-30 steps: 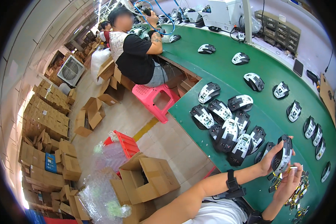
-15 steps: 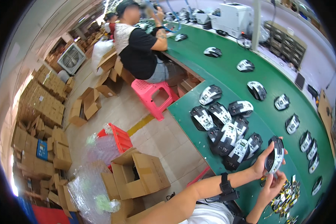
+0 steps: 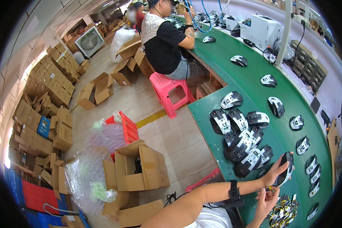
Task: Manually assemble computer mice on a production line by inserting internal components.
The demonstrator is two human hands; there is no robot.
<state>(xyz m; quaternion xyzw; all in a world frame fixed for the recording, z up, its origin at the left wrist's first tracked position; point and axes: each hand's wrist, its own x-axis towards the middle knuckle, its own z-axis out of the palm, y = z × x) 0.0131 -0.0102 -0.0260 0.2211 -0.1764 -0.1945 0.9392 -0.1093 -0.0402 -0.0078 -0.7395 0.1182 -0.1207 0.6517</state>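
Upright in my left hand (image 3: 274, 175) is a black-and-white computer mouse (image 3: 284, 171), with fingers wrapped round its sides. Just below it, my right hand (image 3: 266, 200) pinches a small cable (image 3: 270, 188) with yellow and dark parts, close to the mouse's lower end. Whether the cable touches the mouse is hard to make out. A tangled pile of small cables (image 3: 283, 212) in yellow, black and white lies beside my right hand. Left of my left hand, several similar mice (image 3: 241, 146) are heaped on the green bench (image 3: 212, 152).
More mice (image 3: 276, 106) are spread in a line along the green bench. A co-worker (image 3: 163, 45) sits on a pink stool (image 3: 169, 89) at the far side. Open cardboard boxes (image 3: 155, 167), a red crate (image 3: 129, 127) and bubble wrap (image 3: 87, 182) stand on the floor to the left.
The whole view has swung, shifting the scene. My right hand has drawn slightly down from the mouse's end, and the small cable in its fingers now shows. The mouse stays in my left hand.
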